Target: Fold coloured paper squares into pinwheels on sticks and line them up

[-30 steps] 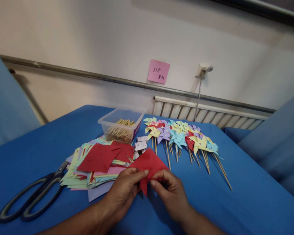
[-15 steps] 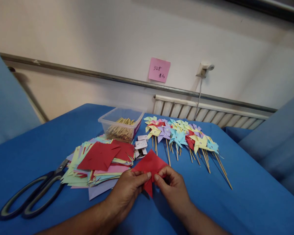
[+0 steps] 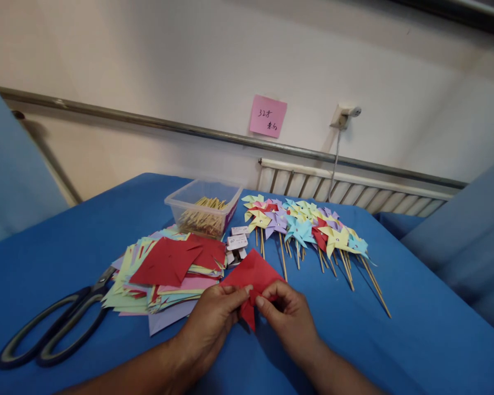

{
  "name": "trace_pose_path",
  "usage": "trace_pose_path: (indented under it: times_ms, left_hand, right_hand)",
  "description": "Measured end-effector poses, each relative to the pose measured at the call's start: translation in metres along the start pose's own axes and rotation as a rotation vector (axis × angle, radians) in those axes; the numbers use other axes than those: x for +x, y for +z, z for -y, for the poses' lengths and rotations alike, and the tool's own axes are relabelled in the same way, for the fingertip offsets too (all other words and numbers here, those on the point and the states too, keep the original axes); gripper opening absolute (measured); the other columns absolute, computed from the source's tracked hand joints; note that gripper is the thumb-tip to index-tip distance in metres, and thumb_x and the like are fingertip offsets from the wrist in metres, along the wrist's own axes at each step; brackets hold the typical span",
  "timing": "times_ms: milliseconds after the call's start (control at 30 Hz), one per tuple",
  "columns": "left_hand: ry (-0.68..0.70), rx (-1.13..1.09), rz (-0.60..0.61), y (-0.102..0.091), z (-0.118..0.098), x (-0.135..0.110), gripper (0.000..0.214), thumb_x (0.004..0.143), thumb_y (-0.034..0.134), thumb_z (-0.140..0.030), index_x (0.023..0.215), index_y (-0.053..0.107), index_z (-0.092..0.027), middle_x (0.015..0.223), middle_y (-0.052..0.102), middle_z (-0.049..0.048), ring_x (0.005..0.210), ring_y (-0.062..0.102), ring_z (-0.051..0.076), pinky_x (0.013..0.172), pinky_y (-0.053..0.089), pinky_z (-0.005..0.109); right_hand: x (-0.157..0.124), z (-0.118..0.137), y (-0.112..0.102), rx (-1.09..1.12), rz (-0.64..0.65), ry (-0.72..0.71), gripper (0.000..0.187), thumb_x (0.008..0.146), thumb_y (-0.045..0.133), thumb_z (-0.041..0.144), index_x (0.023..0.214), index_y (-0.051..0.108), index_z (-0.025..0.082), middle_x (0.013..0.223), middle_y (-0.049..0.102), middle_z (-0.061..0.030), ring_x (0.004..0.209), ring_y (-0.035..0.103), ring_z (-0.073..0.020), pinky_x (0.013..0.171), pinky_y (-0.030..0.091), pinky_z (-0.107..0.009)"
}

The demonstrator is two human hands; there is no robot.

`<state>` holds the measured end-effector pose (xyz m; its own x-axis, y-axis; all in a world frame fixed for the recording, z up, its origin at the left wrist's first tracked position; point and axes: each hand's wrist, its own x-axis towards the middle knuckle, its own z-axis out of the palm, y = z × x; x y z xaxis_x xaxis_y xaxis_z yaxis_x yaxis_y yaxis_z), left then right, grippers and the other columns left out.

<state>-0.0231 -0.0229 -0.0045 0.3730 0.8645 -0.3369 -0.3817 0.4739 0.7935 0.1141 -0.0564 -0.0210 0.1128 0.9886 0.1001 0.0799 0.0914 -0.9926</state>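
A red paper square point(image 3: 252, 274) is pinched by the left hand point(image 3: 212, 323) and right hand point(image 3: 288, 318) above a blue-covered table point(image 3: 395, 340), before a white wall point(image 3: 189, 66).

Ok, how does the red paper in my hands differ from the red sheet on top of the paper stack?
The red paper is pinched by the left hand and right hand, its near part folded; the red sheet lies flat and untouched. The red paper is alone over the blue cloth; the red sheet tops the paper stack. Both are the same red.
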Motion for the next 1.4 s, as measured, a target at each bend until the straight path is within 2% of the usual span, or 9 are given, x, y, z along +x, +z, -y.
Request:
trace_pose_path:
  times_ms: [233, 567, 800, 967, 1167, 1400]
  left_hand:
    - [0.002, 0.008, 0.026, -0.0008, 0.0013, 0.0005, 0.019, 0.068, 0.076, -0.028, 0.062, 0.068, -0.011, 0.058, 0.066, 0.0036, 0.055, 0.056, 0.011, 0.057, 0.041, 0.023]
    - [-0.006, 0.058, -0.023, -0.0020, 0.0059, 0.0034, 0.024, 0.060, 0.079, -0.030, 0.056, 0.066, -0.011, 0.053, 0.064, 0.0028, 0.052, 0.054, 0.011, 0.055, 0.039, 0.023]
    - [-0.013, 0.075, -0.048, -0.0009, 0.0038, 0.0024, 0.024, 0.060, 0.079, -0.031, 0.056, 0.065, -0.012, 0.052, 0.062, 0.0013, 0.051, 0.052, 0.010, 0.054, 0.038, 0.022]
    - [-0.007, 0.115, -0.054, -0.0022, 0.0044, 0.0031, 0.025, 0.062, 0.077, -0.033, 0.058, 0.065, -0.012, 0.051, 0.059, -0.0004, 0.050, 0.049, 0.009, 0.053, 0.036, 0.022]
    - [0.017, 0.186, -0.082, -0.0056, 0.0075, 0.0059, 0.028, 0.060, 0.077, -0.037, 0.056, 0.064, -0.013, 0.051, 0.059, 0.0000, 0.047, 0.047, 0.009, 0.049, 0.033, 0.023]
    - [0.004, 0.296, -0.065, -0.0054, 0.0062, 0.0055, 0.031, 0.057, 0.077, -0.042, 0.057, 0.067, -0.012, 0.048, 0.059, 0.0011, 0.046, 0.050, 0.012, 0.048, 0.034, 0.024]
  right_hand:
    - [0.0015, -0.0056, 0.0002, 0.034, -0.049, 0.010, 0.021, 0.075, 0.062, 0.029, 0.062, 0.052, 0.017, 0.057, 0.047, 0.0040, 0.054, 0.039, -0.0099, 0.051, 0.033, -0.021]
    - [0.0022, -0.0056, 0.0007, 0.008, -0.066, -0.009, 0.021, 0.076, 0.059, 0.027, 0.061, 0.048, 0.018, 0.055, 0.044, 0.0050, 0.052, 0.037, -0.0094, 0.050, 0.031, -0.022]
    - [0.0006, -0.0046, -0.0011, -0.063, -0.054, -0.042, 0.020, 0.078, 0.059, 0.026, 0.062, 0.052, 0.017, 0.059, 0.048, 0.0033, 0.056, 0.042, -0.0105, 0.054, 0.034, -0.022]
    - [0.0021, -0.0021, -0.0043, -0.010, -0.058, -0.016, 0.021, 0.082, 0.055, 0.032, 0.068, 0.056, 0.016, 0.063, 0.049, 0.0023, 0.060, 0.043, -0.0116, 0.057, 0.035, -0.023]
    - [0.0028, -0.0013, -0.0045, -0.013, -0.067, -0.033, 0.014, 0.077, 0.059, 0.025, 0.067, 0.058, 0.016, 0.063, 0.050, 0.0020, 0.059, 0.042, -0.0114, 0.058, 0.035, -0.024]
    - [0.0027, -0.0024, -0.0050, 0.003, -0.076, -0.033, 0.012, 0.078, 0.058, 0.023, 0.067, 0.057, 0.017, 0.063, 0.049, 0.0025, 0.059, 0.042, -0.0113, 0.057, 0.034, -0.024]
